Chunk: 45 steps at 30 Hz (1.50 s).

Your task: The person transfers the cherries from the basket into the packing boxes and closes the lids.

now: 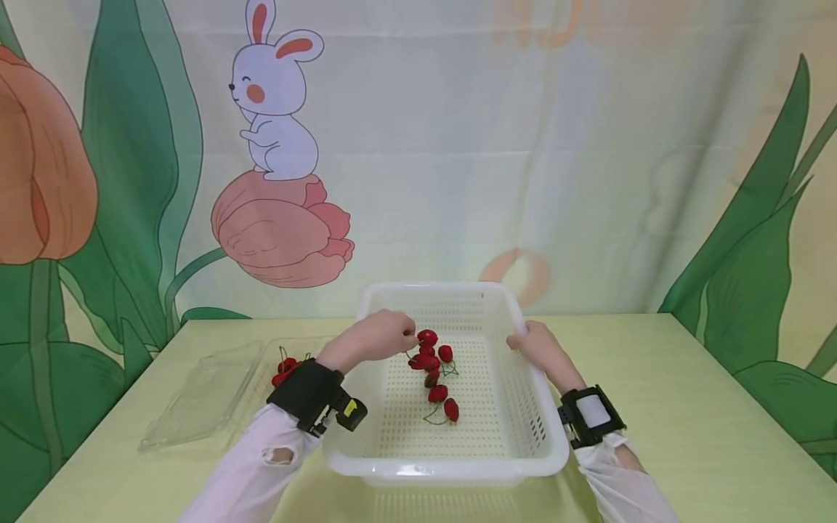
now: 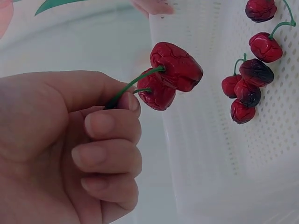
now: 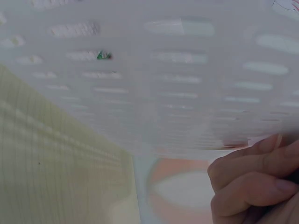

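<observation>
Two red cherries (image 2: pixel 176 67) are held by their green stems (image 2: pixel 140 78), pinched between thumb and forefinger of the left hand (image 1: pixel 379 337), toward the far-left corner of the white plastic basket (image 1: pixel 447 467). Loose cherries (image 1: pixel 438 393) lie along its middle. The right hand (image 1: pixel 541 347) grips its right edge. Past its left edge lies a clear clamshell (image 1: pixel 203 398). The step looks like transferring cherries; the next move calls for precise stem control and a steady basket.

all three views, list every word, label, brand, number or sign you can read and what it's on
No readable text anywhere, including the cherries and white basket.
Backdrop: pale orange letter-like shapes at the top, too faint to read.
Left wrist device: yellow patch, too small to tell if printed.
</observation>
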Motion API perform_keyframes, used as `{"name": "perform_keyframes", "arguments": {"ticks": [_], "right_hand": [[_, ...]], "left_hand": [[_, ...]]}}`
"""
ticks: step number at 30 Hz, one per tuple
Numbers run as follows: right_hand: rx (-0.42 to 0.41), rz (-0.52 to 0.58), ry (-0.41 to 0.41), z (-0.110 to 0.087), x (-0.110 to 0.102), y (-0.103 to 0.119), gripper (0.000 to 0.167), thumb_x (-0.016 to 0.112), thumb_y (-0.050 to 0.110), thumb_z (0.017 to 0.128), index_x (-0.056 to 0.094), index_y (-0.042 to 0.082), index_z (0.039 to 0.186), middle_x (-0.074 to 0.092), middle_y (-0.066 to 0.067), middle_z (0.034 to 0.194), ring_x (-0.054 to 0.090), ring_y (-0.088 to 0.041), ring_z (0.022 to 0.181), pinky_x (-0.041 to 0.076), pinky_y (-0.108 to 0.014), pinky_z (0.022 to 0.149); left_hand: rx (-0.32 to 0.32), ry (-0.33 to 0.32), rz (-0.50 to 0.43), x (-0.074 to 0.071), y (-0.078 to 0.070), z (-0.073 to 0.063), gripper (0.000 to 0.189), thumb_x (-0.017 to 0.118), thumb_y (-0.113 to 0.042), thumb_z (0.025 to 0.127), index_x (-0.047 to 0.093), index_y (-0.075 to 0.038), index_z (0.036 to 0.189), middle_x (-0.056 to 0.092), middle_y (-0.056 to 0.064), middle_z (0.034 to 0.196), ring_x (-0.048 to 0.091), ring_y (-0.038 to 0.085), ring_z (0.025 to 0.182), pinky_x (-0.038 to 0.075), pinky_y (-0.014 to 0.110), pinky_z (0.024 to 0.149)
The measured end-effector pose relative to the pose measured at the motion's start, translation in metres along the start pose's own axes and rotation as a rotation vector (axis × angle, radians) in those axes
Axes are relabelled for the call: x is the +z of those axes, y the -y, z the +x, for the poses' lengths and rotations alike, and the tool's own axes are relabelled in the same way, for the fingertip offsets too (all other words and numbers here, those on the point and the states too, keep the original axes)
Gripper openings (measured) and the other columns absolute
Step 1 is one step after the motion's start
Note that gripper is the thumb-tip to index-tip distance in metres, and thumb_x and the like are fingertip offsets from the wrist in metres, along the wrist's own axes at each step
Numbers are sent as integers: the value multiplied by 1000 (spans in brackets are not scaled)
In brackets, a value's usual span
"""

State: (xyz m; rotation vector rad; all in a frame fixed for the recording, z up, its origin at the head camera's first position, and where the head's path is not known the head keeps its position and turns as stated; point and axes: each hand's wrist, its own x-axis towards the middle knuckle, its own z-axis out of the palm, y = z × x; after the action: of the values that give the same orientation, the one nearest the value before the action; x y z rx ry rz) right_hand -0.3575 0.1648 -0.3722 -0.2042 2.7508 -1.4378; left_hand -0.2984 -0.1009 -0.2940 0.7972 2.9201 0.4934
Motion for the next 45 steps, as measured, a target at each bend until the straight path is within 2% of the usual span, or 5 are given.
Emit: {"name": "perform_keyframes", "arguments": {"ticks": [8, 16, 24, 39, 45], "right_hand": [[-4, 3, 0, 0, 0, 1, 35, 50, 7, 77, 46, -14, 105, 55, -23, 92, 58, -29, 71, 49, -40, 59], [-1, 10, -4, -1, 0, 0, 34, 50, 7, 77, 47, -13, 104, 55, -23, 92, 58, -29, 70, 49, -40, 58], [-3, -2, -8, 0, 0, 0, 34, 50, 7, 77, 46, -14, 104, 55, -23, 92, 58, -29, 70, 49, -40, 59], [8, 21, -4, -3, 2, 4, 36, 49, 6, 76, 46, -15, 106, 55, -25, 94, 58, -30, 72, 49, -40, 59], [9, 28, -2, -2, 1, 4, 36, 49, 6, 77, 45, -14, 107, 55, -25, 94, 59, -31, 71, 49, -40, 58]], "left_hand": [[-13, -28, -73, -4, 3, -8, 32, 46, -8, 89, 37, -11, 59, 26, -2, 56, 23, 12, 52, 22, 26, 52], [-17, -115, -101, -3, 4, -11, 29, 47, -9, 88, 40, -11, 60, 26, -2, 56, 23, 11, 51, 22, 26, 51], [-9, -174, -121, -9, 4, -15, 29, 48, -9, 89, 40, -10, 61, 25, -3, 57, 24, 11, 51, 21, 27, 51], [-35, -230, -142, -18, 14, -23, 25, 49, -11, 89, 46, -9, 65, 29, -2, 58, 27, 13, 52, 23, 28, 52], [-67, -239, -152, -21, 17, -27, 24, 49, -12, 89, 47, -9, 65, 30, -2, 58, 29, 13, 53, 25, 28, 52]]}}
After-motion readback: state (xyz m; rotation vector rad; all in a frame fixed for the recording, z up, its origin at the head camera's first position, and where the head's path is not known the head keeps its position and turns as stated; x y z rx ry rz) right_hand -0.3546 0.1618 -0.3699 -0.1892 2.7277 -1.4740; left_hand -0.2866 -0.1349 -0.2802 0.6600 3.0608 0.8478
